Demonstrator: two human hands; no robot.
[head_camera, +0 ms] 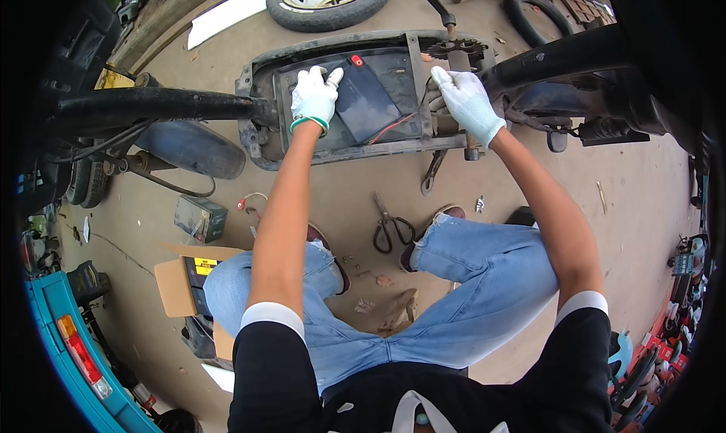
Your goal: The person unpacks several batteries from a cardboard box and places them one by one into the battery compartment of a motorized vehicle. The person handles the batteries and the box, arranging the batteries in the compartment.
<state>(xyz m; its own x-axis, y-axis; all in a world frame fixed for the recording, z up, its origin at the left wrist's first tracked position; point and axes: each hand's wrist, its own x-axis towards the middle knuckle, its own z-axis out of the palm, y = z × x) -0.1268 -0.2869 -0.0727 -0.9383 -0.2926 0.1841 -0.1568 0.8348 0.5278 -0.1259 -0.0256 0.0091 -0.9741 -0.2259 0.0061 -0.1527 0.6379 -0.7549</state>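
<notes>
A black rectangular battery (367, 101) with a red terminal cap (357, 61) lies askew in the open floor compartment (404, 58) of an electric bike frame. My left hand (315, 95), in a white glove, is at the battery's left side with curled fingers; whether they grip anything is hidden. At the compartment's right end, my gloved right hand (462, 95) pinches a thin dark wire (425, 91) between thumb and fingers. A red wire (392, 128) crosses the battery's lower right corner.
Black scissors (391, 229) lie on the floor between my feet. Another battery (201, 218) stands left, near an opened cardboard box (173, 288). A pedal crank (434, 172) juts below the frame. Beyond lies a wheel with a tyre (329, 7).
</notes>
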